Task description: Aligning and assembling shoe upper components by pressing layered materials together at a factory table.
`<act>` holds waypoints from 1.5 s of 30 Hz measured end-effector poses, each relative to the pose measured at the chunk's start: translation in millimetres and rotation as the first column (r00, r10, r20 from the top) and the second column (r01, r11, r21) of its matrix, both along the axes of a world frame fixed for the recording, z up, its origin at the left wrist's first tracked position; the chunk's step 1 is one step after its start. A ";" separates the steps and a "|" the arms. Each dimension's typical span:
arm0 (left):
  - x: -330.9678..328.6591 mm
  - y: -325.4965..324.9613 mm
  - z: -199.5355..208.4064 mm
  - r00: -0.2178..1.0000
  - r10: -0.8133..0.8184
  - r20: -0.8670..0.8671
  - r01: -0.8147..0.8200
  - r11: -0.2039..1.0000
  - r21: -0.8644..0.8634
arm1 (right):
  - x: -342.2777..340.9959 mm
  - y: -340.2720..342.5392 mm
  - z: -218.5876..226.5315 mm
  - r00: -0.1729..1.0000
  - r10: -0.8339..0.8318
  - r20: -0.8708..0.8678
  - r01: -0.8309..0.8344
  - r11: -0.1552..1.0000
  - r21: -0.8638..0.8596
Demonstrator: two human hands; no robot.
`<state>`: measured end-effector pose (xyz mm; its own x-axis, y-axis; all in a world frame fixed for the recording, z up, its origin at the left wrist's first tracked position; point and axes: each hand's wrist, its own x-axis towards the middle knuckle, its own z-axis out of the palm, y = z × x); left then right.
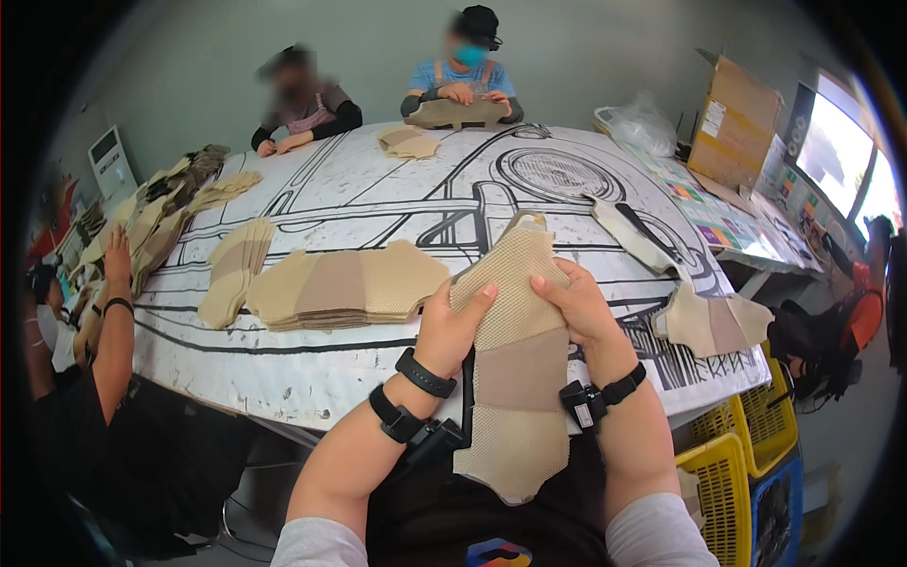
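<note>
Here the left hand [453, 326] is gripping one side of a beige mesh panel [520, 373], thumb on top, and the right hand [584, 300] is gripping the opposite side, its thumb pressing near the upper end. The panel is reaching across the near edge of the table [255, 378], its lower end hanging toward the lap. That's looking like the weak spot: if both thumbs are easing, the weight of that end could be pulling it down. The wrist straps [425, 373] are sitting close by, and a bulky one could be snagging the mesh. Just left of the left hand, a stack of panels [350, 283] is lying loose; a sideways wrist swing could be skewing it. By the near right corner, another banded piece [726, 326] is lying close to the edge, so a knock could be sending it toward the yellow basket [713, 472] below.
</note>
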<state>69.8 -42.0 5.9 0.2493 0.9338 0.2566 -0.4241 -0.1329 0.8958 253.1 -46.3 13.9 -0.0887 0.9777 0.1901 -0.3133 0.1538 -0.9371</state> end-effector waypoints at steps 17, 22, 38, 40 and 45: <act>-2.9 6.7 -1.2 0.994 0.068 0.090 -0.072 0.997 0.042 | 13.2 10.8 -8.6 0.993 0.106 -0.055 -0.110 0.990 -0.086; -4.5 11.0 -6.5 0.996 0.064 0.063 -0.066 0.998 0.020 | -2.1 -1.5 3.4 0.881 -0.346 0.323 0.251 0.920 0.300; 0.0 0.9 -2.3 0.996 -0.088 0.012 0.088 0.996 0.013 | 30.1 22.3 -9.6 0.555 -0.569 0.607 0.337 0.821 0.461; -1.3 1.2 -4.1 0.997 -0.079 -0.005 0.079 0.997 0.014 | 33.5 12.4 1.1 0.984 -0.158 0.079 0.143 0.975 0.172; -0.7 -2.5 -1.1 0.990 -0.123 -0.070 0.124 0.992 0.011 | 21.9 -3.5 8.5 0.972 0.037 0.232 -0.086 0.975 0.207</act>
